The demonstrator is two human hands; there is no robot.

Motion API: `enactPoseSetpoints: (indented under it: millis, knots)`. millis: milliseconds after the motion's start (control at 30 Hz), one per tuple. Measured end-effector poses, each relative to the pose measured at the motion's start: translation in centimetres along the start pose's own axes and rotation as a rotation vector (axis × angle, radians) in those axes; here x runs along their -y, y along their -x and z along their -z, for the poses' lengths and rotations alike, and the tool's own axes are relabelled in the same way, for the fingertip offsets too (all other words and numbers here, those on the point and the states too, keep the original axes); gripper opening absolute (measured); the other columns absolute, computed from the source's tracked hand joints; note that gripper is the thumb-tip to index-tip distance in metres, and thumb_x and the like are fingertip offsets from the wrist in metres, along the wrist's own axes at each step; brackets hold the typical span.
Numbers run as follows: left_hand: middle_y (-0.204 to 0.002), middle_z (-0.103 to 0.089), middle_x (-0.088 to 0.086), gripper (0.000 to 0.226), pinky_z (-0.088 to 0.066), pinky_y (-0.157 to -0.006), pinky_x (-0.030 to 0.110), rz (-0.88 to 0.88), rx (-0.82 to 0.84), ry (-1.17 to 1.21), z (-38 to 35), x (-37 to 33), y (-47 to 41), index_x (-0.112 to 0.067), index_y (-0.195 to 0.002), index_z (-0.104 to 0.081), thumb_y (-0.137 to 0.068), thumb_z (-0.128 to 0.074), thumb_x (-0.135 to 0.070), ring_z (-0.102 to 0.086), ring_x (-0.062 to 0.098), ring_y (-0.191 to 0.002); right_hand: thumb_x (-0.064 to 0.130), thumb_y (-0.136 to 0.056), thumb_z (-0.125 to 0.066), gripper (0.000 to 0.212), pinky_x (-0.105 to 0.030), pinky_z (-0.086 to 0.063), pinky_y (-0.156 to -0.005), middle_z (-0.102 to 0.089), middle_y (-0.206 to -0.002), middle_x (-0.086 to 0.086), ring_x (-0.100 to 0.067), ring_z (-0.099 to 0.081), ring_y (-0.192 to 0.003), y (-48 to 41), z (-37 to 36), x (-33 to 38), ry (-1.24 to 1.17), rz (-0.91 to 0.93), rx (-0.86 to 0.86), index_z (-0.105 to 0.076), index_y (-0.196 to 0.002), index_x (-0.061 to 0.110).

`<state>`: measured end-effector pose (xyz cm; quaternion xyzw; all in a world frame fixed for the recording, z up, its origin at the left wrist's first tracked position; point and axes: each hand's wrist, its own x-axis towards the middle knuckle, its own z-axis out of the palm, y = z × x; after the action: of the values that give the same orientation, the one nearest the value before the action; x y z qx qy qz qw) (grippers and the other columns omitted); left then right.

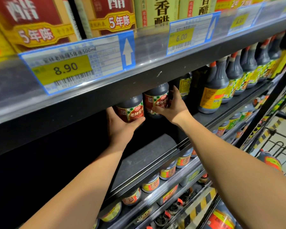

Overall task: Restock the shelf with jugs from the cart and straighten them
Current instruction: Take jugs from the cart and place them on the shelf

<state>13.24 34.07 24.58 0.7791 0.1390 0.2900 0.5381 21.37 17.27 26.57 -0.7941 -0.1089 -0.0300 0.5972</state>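
Observation:
Two dark soy-sauce jugs with red and green-checked labels stand on the middle shelf (pixel 221 118), their tops hidden behind the shelf edge above. My left hand (pixel 120 126) cups the left jug (pixel 132 109) from below and from its left side. My right hand (pixel 173 108) grips the right jug (pixel 156 100), fingers on its right side, thumb at its lower front. A third dark jug with a yellow label (pixel 185 85) stands just behind my right hand.
A row of yellow-labelled dark jugs (pixel 211 96) runs along the same shelf to the right. The upper shelf edge (pixel 106 90) with price tags hangs low over the jugs. Lower shelves hold smaller jars (pixel 151 183). The cart (pixel 277 146) with red-capped jugs (pixel 271 161) stands at the right.

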Motion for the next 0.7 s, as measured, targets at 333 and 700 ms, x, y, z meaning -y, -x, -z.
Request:
enactPoseSetpoints:
  millis: [333,700]
  knots:
    - [-0.121,-0.051,-0.014,0.086,-0.045,-0.086,0.024,-0.070,0.083,0.012,1.8,-0.6,4.8,-0.034,-0.137,-0.037,-0.068,-0.087,-0.032,-0.054,0.004,-0.108,0.038,-0.076,-0.078,0.076,-0.037,-0.048,-0.099,-0.049,-0.132,0.007,-0.010,-0.052,-0.117,7.7,2.7,-0.2,0.096,0.080,-0.208,-0.035,-0.137,0.028]
    - [-0.118,-0.054,-0.011,0.061,-0.049,-0.091,0.032,-0.215,0.551,0.136,-2.9,-3.1,12.0,-0.028,-0.129,-0.047,-0.078,-0.079,-0.035,-0.055,0.004,-0.108,0.041,-0.077,-0.073,0.069,-0.038,-0.049,-0.097,-0.055,-0.124,0.008,-0.008,-0.055,-0.114,19.5,8.0,-2.0,0.080,0.011,-0.483,-0.042,-0.137,0.027]
